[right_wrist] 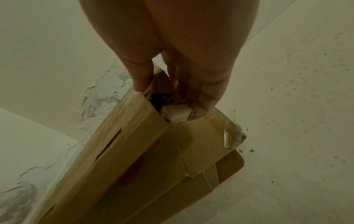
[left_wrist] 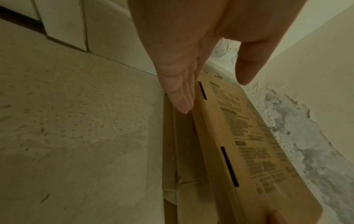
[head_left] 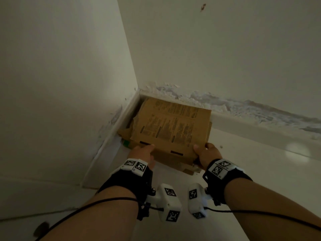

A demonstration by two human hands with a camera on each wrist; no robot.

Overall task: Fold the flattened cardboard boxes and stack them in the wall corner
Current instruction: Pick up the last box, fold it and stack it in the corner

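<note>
A folded brown cardboard box (head_left: 170,126) with black print on top lies in the wall corner (head_left: 139,91), on top of other flattened cardboard (head_left: 187,168). My left hand (head_left: 143,151) is at its near left edge. In the left wrist view its fingers (left_wrist: 180,91) lie straight along the box's (left_wrist: 249,136) near side and the thumb (left_wrist: 247,68) hovers above the top face. My right hand (head_left: 206,153) grips the near right corner. In the right wrist view its thumb (right_wrist: 141,81) presses on top and the fingers (right_wrist: 201,103) curl at the taped end of the box (right_wrist: 124,151).
Two pale walls meet at the corner, with a white skirting board (head_left: 260,129) and peeling paint (head_left: 243,105) along the right wall. Something small and green (head_left: 126,143) shows under the stack's left side. Light floor tiles (head_left: 225,171) spread toward me; a dark spot (head_left: 40,228) marks the floor at lower left.
</note>
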